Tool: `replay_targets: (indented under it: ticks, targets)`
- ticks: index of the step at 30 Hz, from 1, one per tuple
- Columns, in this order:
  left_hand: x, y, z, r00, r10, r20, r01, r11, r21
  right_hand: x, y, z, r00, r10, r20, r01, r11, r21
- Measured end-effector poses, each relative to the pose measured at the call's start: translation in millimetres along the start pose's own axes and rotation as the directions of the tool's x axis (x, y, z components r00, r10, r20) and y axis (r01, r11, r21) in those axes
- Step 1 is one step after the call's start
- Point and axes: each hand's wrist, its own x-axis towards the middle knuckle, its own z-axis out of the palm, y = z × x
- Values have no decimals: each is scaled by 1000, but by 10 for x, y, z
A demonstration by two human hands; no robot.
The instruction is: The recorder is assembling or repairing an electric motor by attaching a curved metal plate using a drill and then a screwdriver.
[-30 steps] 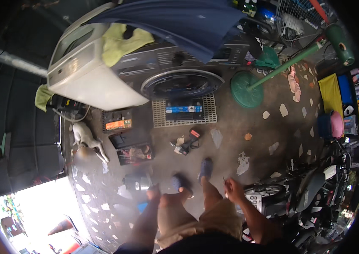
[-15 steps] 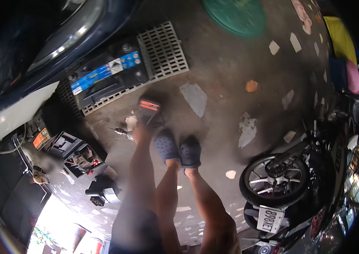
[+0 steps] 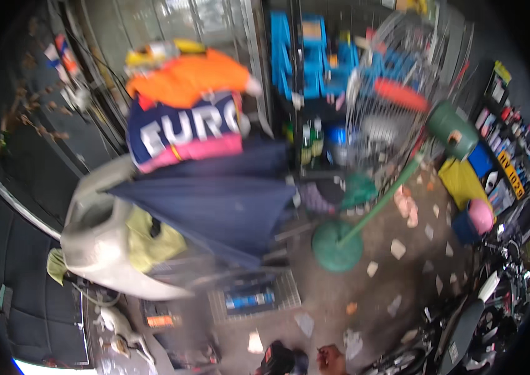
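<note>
At the lower edge of the head view, a cordless drill (image 3: 269,360) shows its black and red battery end, blurred. My left hand on it is almost wholly cut off by the picture's edge. Right of it, my right hand (image 3: 331,360) is raised with its fingers curled in; whatever they hold, if anything, is too blurred to name. Ahead of the drill, a car battery (image 3: 249,301) with a blue label lies on a grey slotted grate (image 3: 287,294). A dark open case (image 3: 183,351) is on the floor to the left.
A blue-covered vehicle (image 3: 215,212) with a pale body panel (image 3: 99,250) stands ahead. A green round-based stand (image 3: 338,247) rises beyond the battery. A motorcycle (image 3: 458,337) is at the right. A pale dog (image 3: 122,337) lies at the left. Clothes (image 3: 190,78) are piled at the back.
The view has tilted up, bringing in the back of the room. The drill, held low over the floor earlier, is now at the lower edge, and my right hand has come into view.
</note>
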Motion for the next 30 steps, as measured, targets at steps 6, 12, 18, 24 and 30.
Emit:
replay_targets:
  ticks: [6,12,18,24,30]
  targets:
    - [-1239,2964,-572,902,416,-118,-323,829,456,2309,-2336,-918,822,-463,-332,502,864,39]
    - [-1464,4432,-1045,878,414,-241,-380,908,176,3472,-4307,-2165,480,-781,-399,774,591,-226]
    - [-1236,5390,-1182,596,655,-463,-696,710,109,4282,-3377,-1628,853,-394,-343,515,521,680]
    - [-781,6247,-952,452,701,-552,-737,642,211,5726,-3893,-1349,716,-96,-691,635,500,589]
    - [-649,7040,-860,267,748,-608,-744,560,363,7188,-4482,-2129,170,211,-963,677,685,269]
